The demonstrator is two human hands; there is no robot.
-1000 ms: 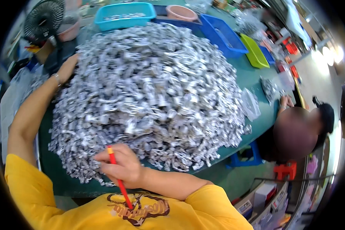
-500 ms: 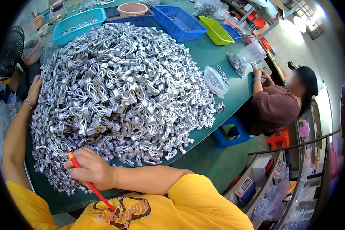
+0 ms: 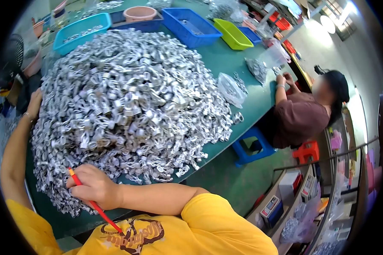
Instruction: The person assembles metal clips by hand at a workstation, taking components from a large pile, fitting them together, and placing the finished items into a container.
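A big heap of silvery metal pieces (image 3: 127, 93), looped with ribbed ends, covers much of the green table. At the heap's near left edge, my right hand (image 3: 93, 187) is closed around a slim red pen (image 3: 101, 211) with an orange band near its upper end. The pen slants down toward my yellow shirt. My left hand (image 3: 35, 104) reaches along the heap's left side and lies against its edge; its fingers are partly hidden and blurred, so their grip does not show.
Behind the heap stand a turquoise tray (image 3: 82, 30), a blue tray (image 3: 191, 27), a pink bowl (image 3: 139, 13) and a lime-green tray (image 3: 232, 35). A clear bag (image 3: 232, 90) lies right of the heap. Farther right, a co-worker (image 3: 302, 114) sits at the table edge by a blue stool (image 3: 252, 146).
The view has shifted slightly, so the table and heap sit a little farther left. My right hand keeps its hold on the red pen; the co-worker's hands have moved slightly apart.
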